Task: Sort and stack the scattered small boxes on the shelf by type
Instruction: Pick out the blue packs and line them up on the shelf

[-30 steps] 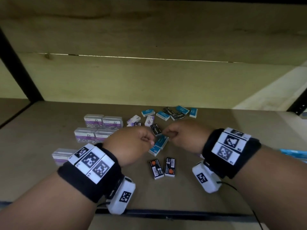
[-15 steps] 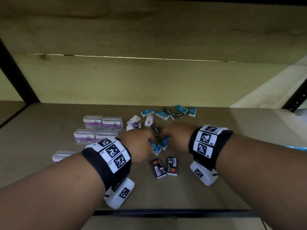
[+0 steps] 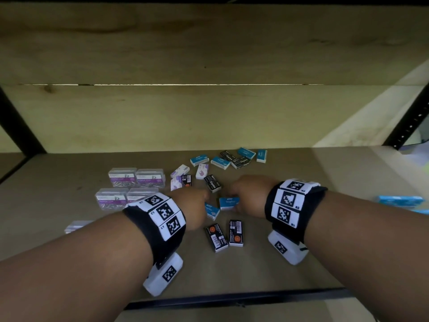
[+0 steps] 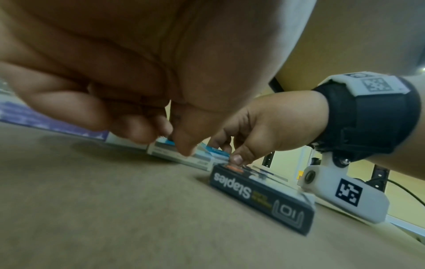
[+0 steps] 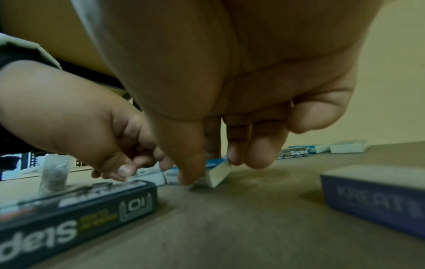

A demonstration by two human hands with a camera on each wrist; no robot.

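Observation:
On the wooden shelf (image 3: pixel 290 228), my right hand (image 3: pixel 243 196) pinches a small blue staples box (image 3: pixel 228 202) between thumb and fingers; the box (image 5: pixel 218 174) is tipped up on one edge. Just left of it my left hand (image 3: pixel 197 205), fingers curled, pinches a second blue staples box (image 3: pixel 212 211), with the thumb on its near edge (image 4: pixel 200 160). A black staples box (image 3: pixel 212 182) lies just beyond both hands. Two more black boxes (image 3: pixel 216 237) lie side by side, barcodes up, nearer me.
Clear paper-clip boxes (image 3: pixel 137 177) stand grouped at the left, with small white-and-purple boxes (image 3: pixel 180 170) beside them. More blue and black staples boxes (image 3: pixel 232 158) lie scattered at the back. A larger blue box (image 3: pixel 399 201) lies at the right. The shelf's front edge (image 3: pixel 232 298) is close below my wrists.
Both hands have reached further in and lowered onto the two blue boxes. The boxes now lie apart, and the right one has been turned and tipped up.

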